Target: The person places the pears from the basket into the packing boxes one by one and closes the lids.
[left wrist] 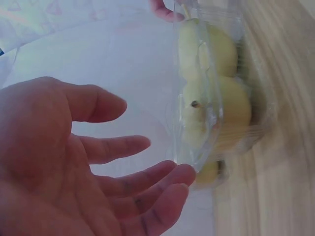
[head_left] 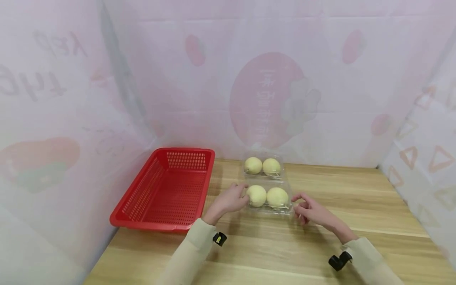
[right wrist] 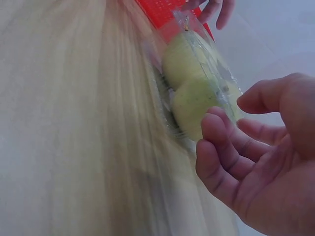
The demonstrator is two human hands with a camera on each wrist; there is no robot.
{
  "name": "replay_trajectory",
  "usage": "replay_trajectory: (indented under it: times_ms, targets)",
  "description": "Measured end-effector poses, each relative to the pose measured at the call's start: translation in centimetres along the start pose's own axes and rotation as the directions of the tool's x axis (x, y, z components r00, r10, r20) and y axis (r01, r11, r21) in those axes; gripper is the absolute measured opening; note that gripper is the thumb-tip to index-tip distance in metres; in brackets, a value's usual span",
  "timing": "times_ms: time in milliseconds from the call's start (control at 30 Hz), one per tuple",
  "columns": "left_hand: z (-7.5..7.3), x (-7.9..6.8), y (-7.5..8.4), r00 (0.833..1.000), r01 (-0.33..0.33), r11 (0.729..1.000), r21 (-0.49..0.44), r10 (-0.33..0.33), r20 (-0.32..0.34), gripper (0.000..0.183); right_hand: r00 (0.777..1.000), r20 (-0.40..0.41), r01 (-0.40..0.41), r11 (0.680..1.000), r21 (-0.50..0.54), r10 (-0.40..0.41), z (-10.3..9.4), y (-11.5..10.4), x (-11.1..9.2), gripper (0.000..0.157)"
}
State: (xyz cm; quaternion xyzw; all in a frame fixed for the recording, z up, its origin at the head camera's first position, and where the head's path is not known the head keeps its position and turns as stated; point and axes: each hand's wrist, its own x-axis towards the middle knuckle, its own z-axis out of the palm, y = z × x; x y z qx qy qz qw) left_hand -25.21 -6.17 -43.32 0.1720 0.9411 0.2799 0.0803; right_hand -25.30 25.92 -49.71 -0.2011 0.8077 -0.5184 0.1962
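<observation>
Two pale yellow pears point(head_left: 256, 195) lie side by side in a clear plastic clamshell box point(head_left: 272, 211) on the table. Behind it stands a second clear box point(head_left: 265, 177) with two more pears point(head_left: 272, 167). My left hand point(head_left: 230, 199) is at the near box's left side, fingers extended and spread; in the left wrist view its fingertips come close to the box edge, and I cannot tell whether they touch. At the right side, my right hand point(head_left: 313, 211) has loosely bent fingers near the box corner, with nothing in its grasp. The right wrist view shows the lid over the pears point(right wrist: 194, 101).
A red slotted plastic basket point(head_left: 174, 227) with nothing in it stands at the left of the wooden table point(head_left: 342, 190). Printed cloth point(head_left: 199, 99) hangs behind the table and along both sides.
</observation>
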Motion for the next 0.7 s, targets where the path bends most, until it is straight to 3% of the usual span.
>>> replay_trajectory:
  times_ms: [167,467,700]
  targets:
    - [-1.7,0.2,0.2,0.999,-0.007,0.997,0.077,0.004,0.041,0.049,1.000,0.022,-0.015,0.999,-0.039,0.016,-1.0,-0.6,0.4,0.033]
    - [-4.7,0.9,0.1,0.998,-0.059,0.994,0.089,0.059,0.005,0.036,1.000,0.016,0.026,0.990,-0.138,-0.024,-3.2,-2.3,0.6,0.029]
    - [-7.7,1.9,-0.6,0.999,-0.045,0.978,0.201,0.050,-0.020,0.037,0.999,0.001,0.048,0.955,-0.294,-0.050,-5.9,-4.4,0.7,0.026]
